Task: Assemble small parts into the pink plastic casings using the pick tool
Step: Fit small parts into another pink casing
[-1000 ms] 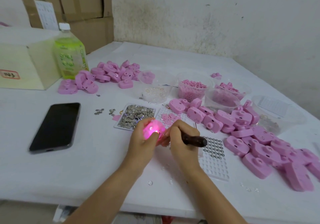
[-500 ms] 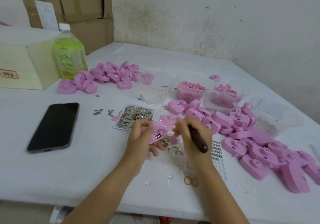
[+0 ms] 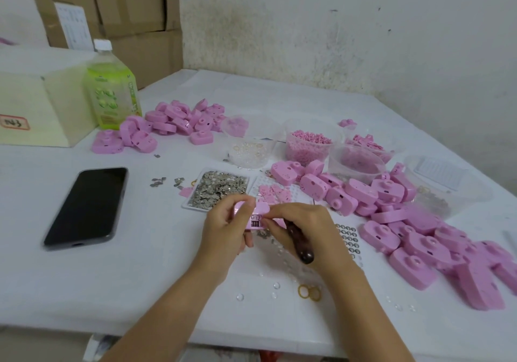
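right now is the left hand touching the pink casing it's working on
Touching. The head view shows the left hand gripping the pink casing, its fingers curled over the top edge with no gap visible.

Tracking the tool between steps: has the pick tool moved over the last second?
Yes. The pick tool in the right hand has swung: its handle end, earlier pointing at the ring sheet, now points toward the near table edge.

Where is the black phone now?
In the head view the black phone lies at the left of the table, left of the tray of metal pieces, nearer than the green bottle.
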